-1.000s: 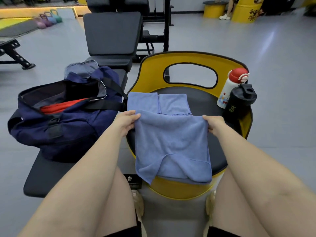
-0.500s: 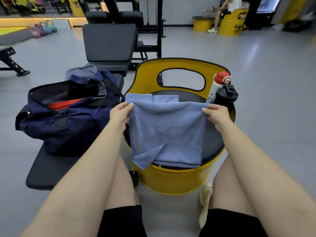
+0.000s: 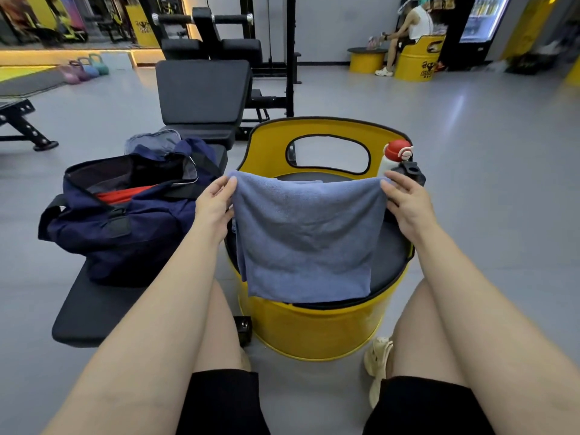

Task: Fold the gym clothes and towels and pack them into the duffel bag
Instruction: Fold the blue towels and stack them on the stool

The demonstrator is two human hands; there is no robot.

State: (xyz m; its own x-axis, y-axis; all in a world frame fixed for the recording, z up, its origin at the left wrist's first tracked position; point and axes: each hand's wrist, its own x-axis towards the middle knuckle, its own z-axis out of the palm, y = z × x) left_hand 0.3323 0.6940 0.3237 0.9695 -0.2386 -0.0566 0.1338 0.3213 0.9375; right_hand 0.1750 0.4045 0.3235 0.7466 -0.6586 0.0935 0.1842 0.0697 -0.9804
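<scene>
While the towel (image 3: pixel 306 237) hangs doubled from its top edge above the round black seat of the yellow barrel stool (image 3: pixel 317 328), we judge the step in hand to be a fold, best done by keeping the two top corners level and taut before laying the cloth flat. The towel is blue-grey, soft and nappy, its lower hem draped over the seat's front rim. Our left hand (image 3: pixel 215 205) pinches the left corner and our right hand (image 3: pixel 405 202) pinches the right corner. The open navy duffel bag (image 3: pixel 125 215), with something red inside, waits on the bench (image 3: pixel 91 312) just beside.
</scene>
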